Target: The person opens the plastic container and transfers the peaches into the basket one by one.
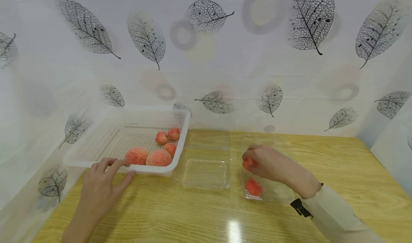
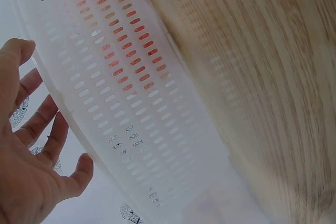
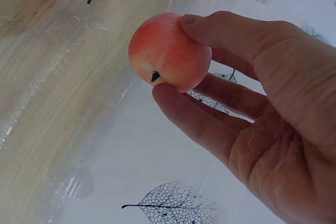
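Observation:
My left hand point(image 1: 99, 189) rests its loosely bent fingers along the front rim of a white plastic basket point(image 1: 156, 169); the left wrist view shows the fingertips and thumb along the basket's edge. Inside the basket are two larger, speckled peaches point(image 1: 136, 156) and several small apples point(image 1: 161, 138). My right hand point(image 1: 268, 164) pinches a small red-yellow apple point(image 3: 168, 53) with a short green stem between thumb and fingertips, above a clear plastic container point(image 1: 278, 193). Another red apple point(image 1: 253, 188) lies in that container's near left corner.
A second clear plastic container point(image 1: 202, 173) stands between the basket and the right-hand container. The wooden tabletop point(image 1: 180, 218) runs back to a pale leaf-patterned curtain point(image 1: 231, 71). A black strap buckle point(image 1: 300, 208) hangs at my right sleeve.

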Demonstrator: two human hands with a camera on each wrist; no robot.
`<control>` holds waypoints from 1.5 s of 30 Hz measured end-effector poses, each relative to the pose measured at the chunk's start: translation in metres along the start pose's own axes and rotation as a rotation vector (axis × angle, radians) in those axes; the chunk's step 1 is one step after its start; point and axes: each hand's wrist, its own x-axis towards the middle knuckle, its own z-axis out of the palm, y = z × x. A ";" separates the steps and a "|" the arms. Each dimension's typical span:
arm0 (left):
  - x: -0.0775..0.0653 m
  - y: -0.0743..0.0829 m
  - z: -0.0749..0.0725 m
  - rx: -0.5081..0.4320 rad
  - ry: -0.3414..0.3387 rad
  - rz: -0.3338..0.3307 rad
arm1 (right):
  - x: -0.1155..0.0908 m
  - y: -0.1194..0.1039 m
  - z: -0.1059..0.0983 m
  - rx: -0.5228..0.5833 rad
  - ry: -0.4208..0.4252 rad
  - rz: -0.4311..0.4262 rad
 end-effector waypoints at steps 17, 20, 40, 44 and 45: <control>0.001 0.002 -0.001 -0.010 -0.001 0.000 | 0.027 -0.012 -0.016 0.002 -0.004 -0.007; 0.001 0.002 0.000 -0.009 0.002 0.007 | 0.035 -0.014 -0.016 0.005 -0.007 -0.018; 0.003 0.001 -0.005 0.030 -0.074 -0.008 | 0.090 -0.026 -0.010 0.074 0.116 -0.139; 0.004 0.001 -0.006 0.050 -0.097 -0.004 | 0.101 -0.029 -0.007 0.087 0.156 -0.167; 0.004 0.001 -0.006 0.052 -0.099 0.000 | 0.103 -0.030 -0.007 0.089 0.161 -0.174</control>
